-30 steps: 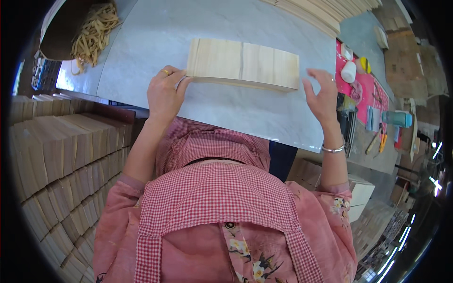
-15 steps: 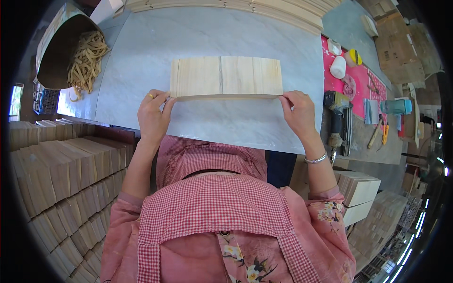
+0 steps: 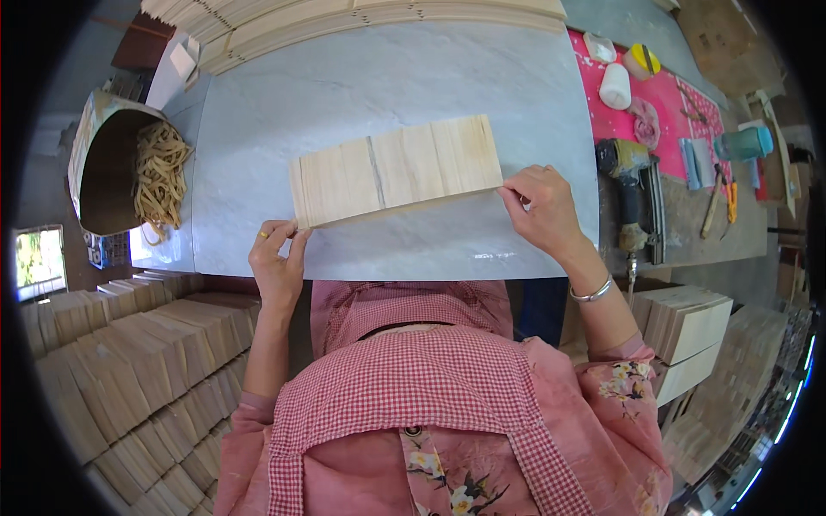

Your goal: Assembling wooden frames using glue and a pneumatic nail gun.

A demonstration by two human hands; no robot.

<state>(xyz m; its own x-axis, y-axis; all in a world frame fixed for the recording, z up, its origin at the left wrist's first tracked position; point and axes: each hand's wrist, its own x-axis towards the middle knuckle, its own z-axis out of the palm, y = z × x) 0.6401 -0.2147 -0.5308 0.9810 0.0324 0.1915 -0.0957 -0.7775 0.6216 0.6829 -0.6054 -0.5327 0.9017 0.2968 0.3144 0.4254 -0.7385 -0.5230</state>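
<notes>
A pale rectangular wooden board (image 3: 430, 159) with a dark grey streak across it is held over the grey marble-look tabletop (image 3: 258, 103). It sits at a slant, its left end nearer to me than its right. My left hand (image 3: 280, 258), wearing a ring, pinches the near left corner between thumb and fingers. At the near right corner, my right hand (image 3: 546, 206) has its thumb and curled fingers closed on the edge; a silver bangle circles that wrist. Whether the board's underside touches the table cannot be made out.
Long wooden strips (image 3: 379, 19) lie along the far edge. A tipped container (image 3: 86, 163) with tan bands (image 3: 159, 176) stands left. To the right are a nail gun (image 3: 632, 189), a white bottle (image 3: 614, 86) and hand tools. Stacked boards (image 3: 146, 344) fill the lower left.
The board has turned from nearly level to slanted, its left end coming toward me with my left hand. My right hand stays at the right corner. The whole view has shifted slightly.
</notes>
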